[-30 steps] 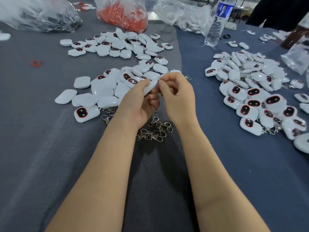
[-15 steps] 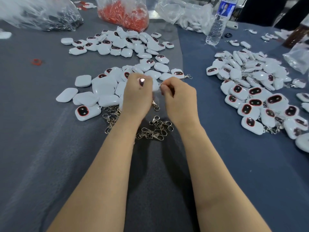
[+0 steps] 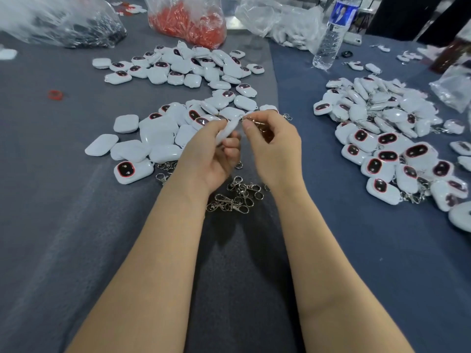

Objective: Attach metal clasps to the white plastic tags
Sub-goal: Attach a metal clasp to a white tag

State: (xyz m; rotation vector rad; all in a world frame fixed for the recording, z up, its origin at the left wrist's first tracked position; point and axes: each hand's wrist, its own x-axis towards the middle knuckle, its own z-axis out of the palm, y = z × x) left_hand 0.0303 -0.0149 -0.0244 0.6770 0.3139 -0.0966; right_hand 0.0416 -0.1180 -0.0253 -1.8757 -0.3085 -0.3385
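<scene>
White plastic tag (image 3: 227, 129): you hold it edge-on above the middle of the tabletop (image 3: 51, 238), well in from the near edge, with its upper end turned toward your other hand. The metal clasp (image 3: 255, 121) meets that end. The step in hand therefore looks like the joining itself, working the clasp's ring through the tag's small eye. Whether the ring is already through is too small to tell.

Your left hand (image 3: 211, 156) is closed on the tag. Thumb and forefinger pinch its flat faces and the other fingers curl below. Your right hand (image 3: 276, 151) is closed on the clasp, pinching it at the fingertips, with the rest of it tucked inside the curled fingers.

As I judge it, the next move calls for a steady tag and a small turn from your right fingertips to seat the ring fully. The piece would then likely go to the finished pile (image 3: 387, 149) toward the right edge, where several tags show clasps.

Loose clasps (image 3: 235, 198) lie on the tabletop between your wrists, on the near-edge side of your hands. The bare tags (image 3: 158, 135) lie just left of your left hand.
</scene>
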